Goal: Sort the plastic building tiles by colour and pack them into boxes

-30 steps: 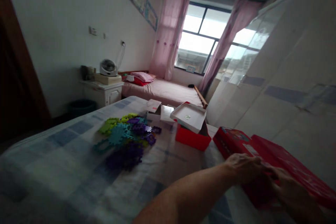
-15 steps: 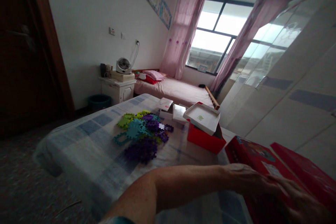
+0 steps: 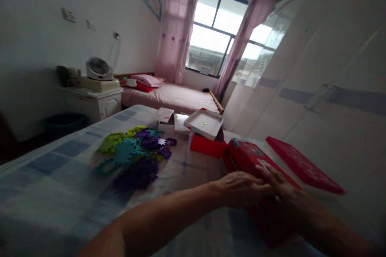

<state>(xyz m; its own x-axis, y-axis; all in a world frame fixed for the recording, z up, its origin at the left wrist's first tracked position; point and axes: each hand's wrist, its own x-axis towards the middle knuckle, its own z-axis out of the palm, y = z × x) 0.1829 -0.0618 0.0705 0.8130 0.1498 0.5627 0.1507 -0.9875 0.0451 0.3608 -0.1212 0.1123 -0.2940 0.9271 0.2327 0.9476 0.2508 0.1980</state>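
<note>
My left hand [image 3: 245, 188] reaches across to a red box [image 3: 245, 152] at the right of the table. Its fingers are bent together over the box's near edge, and their tips are hidden beside my other hand; what they hold, if anything, does not show. My right hand [image 3: 282, 188] lies over the box lid with its fingers stretched out, touching or nearly touching my left hand. To the left sits a pile of plastic gear pieces in purple [image 3: 137, 174], teal [image 3: 128, 150] and green [image 3: 111, 142].
Behind the red box stands an open red box [image 3: 208, 144] with a white tray-like lid [image 3: 205, 122] tilted on top. Small white cartons [image 3: 165, 118] stand next to it. A flat red panel [image 3: 301, 164] lies at the right. A bed [image 3: 177, 96] and a nightstand [image 3: 108, 108] are beyond the table.
The view has swung to the right, so everything shifts left in the picture. My right hand has come farther over the box lid, close against my left hand.
</note>
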